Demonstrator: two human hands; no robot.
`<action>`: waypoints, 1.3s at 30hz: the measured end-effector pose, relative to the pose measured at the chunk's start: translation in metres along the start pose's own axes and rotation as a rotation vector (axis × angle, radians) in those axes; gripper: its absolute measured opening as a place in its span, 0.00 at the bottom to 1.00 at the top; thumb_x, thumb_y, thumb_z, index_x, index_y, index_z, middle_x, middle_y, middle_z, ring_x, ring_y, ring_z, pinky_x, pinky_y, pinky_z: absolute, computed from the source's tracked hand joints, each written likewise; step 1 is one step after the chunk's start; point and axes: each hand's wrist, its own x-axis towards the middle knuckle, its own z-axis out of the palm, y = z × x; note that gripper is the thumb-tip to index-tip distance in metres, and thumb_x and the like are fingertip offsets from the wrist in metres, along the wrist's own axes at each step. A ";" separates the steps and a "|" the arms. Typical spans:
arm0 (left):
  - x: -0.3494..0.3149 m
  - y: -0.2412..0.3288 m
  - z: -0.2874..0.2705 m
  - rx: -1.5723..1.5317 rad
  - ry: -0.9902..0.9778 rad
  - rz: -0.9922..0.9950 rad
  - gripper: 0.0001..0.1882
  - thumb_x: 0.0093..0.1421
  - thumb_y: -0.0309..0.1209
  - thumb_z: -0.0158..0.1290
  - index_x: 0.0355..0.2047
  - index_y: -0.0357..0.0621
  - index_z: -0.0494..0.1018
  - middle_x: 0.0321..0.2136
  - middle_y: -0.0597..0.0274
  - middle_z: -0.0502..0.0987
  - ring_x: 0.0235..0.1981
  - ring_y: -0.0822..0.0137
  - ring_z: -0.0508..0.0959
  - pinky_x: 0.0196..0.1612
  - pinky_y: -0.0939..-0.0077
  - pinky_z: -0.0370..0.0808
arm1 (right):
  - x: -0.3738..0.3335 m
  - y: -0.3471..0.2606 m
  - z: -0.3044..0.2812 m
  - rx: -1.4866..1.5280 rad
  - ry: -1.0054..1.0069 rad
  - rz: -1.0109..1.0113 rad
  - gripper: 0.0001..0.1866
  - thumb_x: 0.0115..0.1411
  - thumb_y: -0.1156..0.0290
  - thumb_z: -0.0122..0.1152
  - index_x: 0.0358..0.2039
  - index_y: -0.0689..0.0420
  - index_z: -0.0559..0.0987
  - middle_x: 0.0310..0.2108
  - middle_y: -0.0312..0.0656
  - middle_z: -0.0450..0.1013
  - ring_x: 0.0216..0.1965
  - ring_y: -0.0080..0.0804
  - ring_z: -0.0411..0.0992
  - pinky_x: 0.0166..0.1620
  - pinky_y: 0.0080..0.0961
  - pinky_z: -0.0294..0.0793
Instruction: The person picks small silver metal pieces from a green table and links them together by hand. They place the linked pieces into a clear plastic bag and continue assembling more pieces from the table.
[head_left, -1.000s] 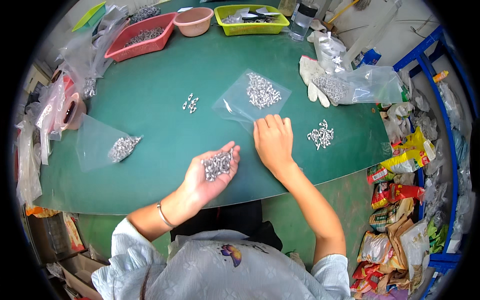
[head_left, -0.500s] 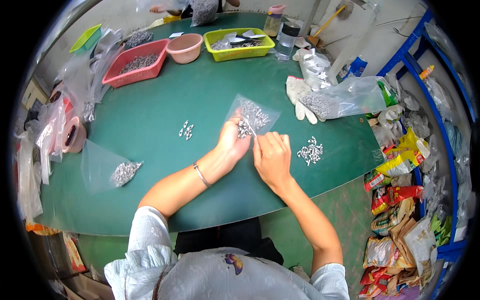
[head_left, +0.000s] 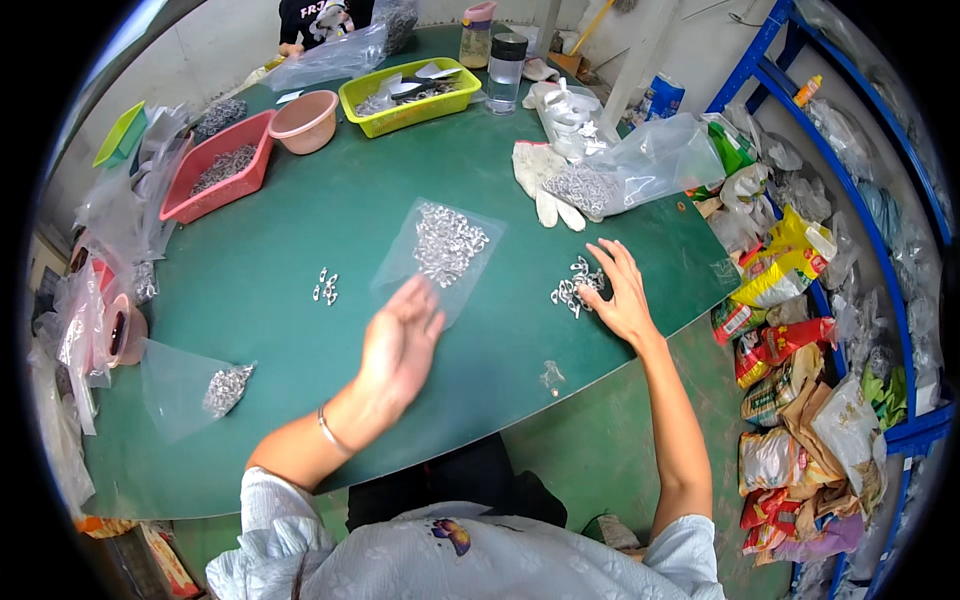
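A clear plastic bag of small silver clasps, like lobster clasps, lies flat on the green table. By its near edge is my left hand, fingers loosely apart and slightly blurred, with nothing seen in it. My right hand reaches over a loose pile of clasps to the right of the bag. Its fingers are spread, the thumb at the pile's edge; whether it touches a clasp is unclear. Left of the bag lie several clasps in a small group.
Another bag of clasps lies front left. A red tray, a pink bowl, a yellow-green basket and a water bottle line the back. White gloves lie right. Across the table is another person.
Both hands have let go of the bag, which now lies on the table. My right hand has moved right to the loose pile, and my left hand has drawn back. The view has shifted.
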 end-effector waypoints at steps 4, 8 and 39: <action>-0.066 -0.029 0.009 -0.111 -0.083 -0.257 0.22 0.58 0.22 0.42 0.54 0.37 0.58 0.48 0.56 0.68 0.49 0.64 0.68 0.53 0.69 0.65 | 0.007 -0.002 0.018 0.011 -0.204 -0.050 0.35 0.52 0.52 0.58 0.59 0.49 0.62 0.60 0.46 0.55 0.64 0.46 0.48 0.63 0.43 0.45; -0.095 -0.081 0.007 -0.069 -0.121 -0.639 0.15 0.59 0.24 0.44 0.48 0.37 0.65 0.43 0.59 0.70 0.45 0.65 0.71 0.49 0.71 0.68 | 0.009 -0.013 0.031 0.128 -0.188 -0.116 0.29 0.51 0.54 0.60 0.51 0.56 0.71 0.57 0.47 0.61 0.62 0.45 0.53 0.63 0.39 0.50; -0.018 -0.222 -0.053 -0.795 -0.658 -0.573 0.19 0.65 0.32 0.37 0.51 0.30 0.63 0.50 0.48 0.68 0.53 0.58 0.68 0.58 0.65 0.65 | -0.179 -0.108 0.038 0.455 0.393 -0.036 0.12 0.45 0.86 0.57 0.34 0.67 0.75 0.38 0.51 0.73 0.44 0.50 0.71 0.48 0.39 0.68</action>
